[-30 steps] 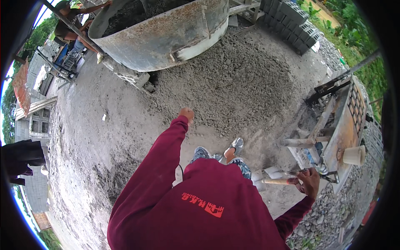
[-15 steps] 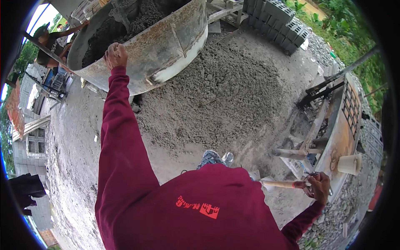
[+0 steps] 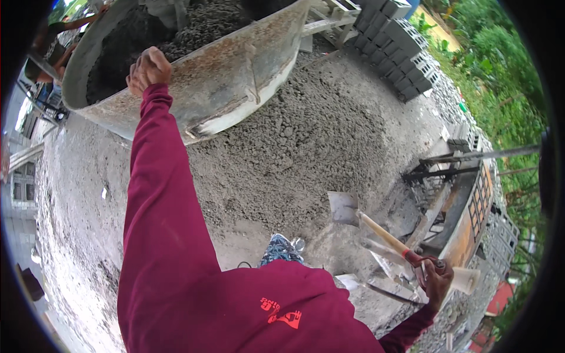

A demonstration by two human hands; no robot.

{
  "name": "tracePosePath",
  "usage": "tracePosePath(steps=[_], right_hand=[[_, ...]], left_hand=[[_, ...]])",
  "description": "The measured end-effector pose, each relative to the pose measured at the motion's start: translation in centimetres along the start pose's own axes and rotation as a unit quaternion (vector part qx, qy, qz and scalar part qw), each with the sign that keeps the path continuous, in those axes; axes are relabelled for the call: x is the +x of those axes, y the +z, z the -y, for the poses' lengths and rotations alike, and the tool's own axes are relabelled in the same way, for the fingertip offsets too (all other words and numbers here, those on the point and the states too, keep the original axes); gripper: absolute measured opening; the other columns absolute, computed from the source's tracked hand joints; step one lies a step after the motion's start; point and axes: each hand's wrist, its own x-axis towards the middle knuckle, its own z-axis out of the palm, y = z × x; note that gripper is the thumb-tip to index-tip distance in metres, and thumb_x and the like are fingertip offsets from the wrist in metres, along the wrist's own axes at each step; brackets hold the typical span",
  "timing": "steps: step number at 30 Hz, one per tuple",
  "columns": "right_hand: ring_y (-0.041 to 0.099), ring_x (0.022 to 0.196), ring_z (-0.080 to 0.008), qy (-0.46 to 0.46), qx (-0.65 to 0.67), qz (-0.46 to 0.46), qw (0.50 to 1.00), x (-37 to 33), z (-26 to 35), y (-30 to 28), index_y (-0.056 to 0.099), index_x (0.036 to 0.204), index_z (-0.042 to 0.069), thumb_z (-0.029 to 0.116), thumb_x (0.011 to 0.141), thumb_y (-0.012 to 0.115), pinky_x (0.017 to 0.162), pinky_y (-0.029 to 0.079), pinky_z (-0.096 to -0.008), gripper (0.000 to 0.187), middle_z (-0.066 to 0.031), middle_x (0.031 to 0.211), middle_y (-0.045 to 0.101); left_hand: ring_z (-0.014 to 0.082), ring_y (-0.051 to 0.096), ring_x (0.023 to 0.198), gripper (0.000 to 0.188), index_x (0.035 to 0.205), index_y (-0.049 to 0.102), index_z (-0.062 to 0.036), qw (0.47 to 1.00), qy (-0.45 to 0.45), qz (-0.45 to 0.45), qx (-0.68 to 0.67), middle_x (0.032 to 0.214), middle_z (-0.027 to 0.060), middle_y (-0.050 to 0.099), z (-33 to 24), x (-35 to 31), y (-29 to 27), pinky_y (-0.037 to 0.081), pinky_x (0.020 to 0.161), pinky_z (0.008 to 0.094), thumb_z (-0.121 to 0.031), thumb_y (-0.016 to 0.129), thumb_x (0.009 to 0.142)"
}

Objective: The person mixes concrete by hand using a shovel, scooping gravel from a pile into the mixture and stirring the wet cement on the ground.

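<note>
My left hand (image 3: 148,72) reaches forward with its fingers curled over the near rim of a large, rust-stained metal mixing pan (image 3: 226,73). Wet grey mix fills part of the pan, around a metal piece standing in it. Out to the right, my right hand (image 3: 436,281) is closed round the red grip of a shovel (image 3: 384,232). Its wooden shaft slants up and left to a flat metal blade, held above the ground beside the mix pile. Below that shaft, a second pale blade (image 3: 348,281) with a dark shaft shows near my right side.
A broad heap of grey mix (image 3: 294,141) spreads over the ground before me. Stacked hollow blocks (image 3: 394,50) stand at the far right. A metal block-moulding frame (image 3: 471,206) and a pale bucket (image 3: 465,280) are at right. Another person (image 3: 50,53) stands beyond the pan at far left.
The shovel's blade has swung up and forward, out from beside my body. My right hand still holds its grip. My left hand stays on the pan rim while the view has shifted.
</note>
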Motion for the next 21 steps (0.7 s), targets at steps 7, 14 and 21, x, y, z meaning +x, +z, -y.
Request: tracePosePath(steps=[7, 14, 21], right_hand=[[0.062, 0.063, -0.0229, -0.125, -0.134, 0.018, 0.983, 13.0, 5.0, 6.9, 0.063, 0.077, -0.001, 0.027, 0.069, 0.076, 0.062, 0.048, -0.0372, 0.032, -0.0129, 0.070, 0.066], [0.060, 0.064, -0.0283, -0.158, -0.216, -0.030, 0.963, 18.6, 9.0, 8.6, 0.060, 0.073, 0.001, 0.031, 0.067, 0.076, 0.066, 0.046, -0.0415, 0.034, -0.0127, 0.071, 0.065], [0.064, 0.067, -0.0299, -0.147, -0.242, -0.057, 0.957, 18.7, 9.0, 7.5, 0.061, 0.076, 0.003, 0.030, 0.066, 0.076, 0.065, 0.047, -0.0414, 0.032, -0.0129, 0.071, 0.066]], left_hand=[[0.0297, 0.063, 0.082, 0.040, 0.080, 0.068, -0.0148, 0.998, 0.006, -0.030, -0.050, 0.084, 0.0051, 0.069, -0.8, 0.9, 0.0, 0.046, 0.075, 0.0438, -0.040, 0.038, 0.090], [0.0265, 0.061, 0.075, 0.027, 0.077, 0.067, -0.0153, 0.996, 0.024, -0.073, -0.050, 0.076, 0.0032, 0.067, -0.9, 0.8, -0.3, 0.044, 0.072, 0.0410, -0.032, 0.047, 0.087], [0.0246, 0.061, 0.077, 0.021, 0.079, 0.066, -0.0158, 0.994, 0.048, -0.092, -0.038, 0.081, 0.0011, 0.067, -1.7, 0.8, 1.2, 0.044, 0.072, 0.0391, -0.030, 0.051, 0.085]])
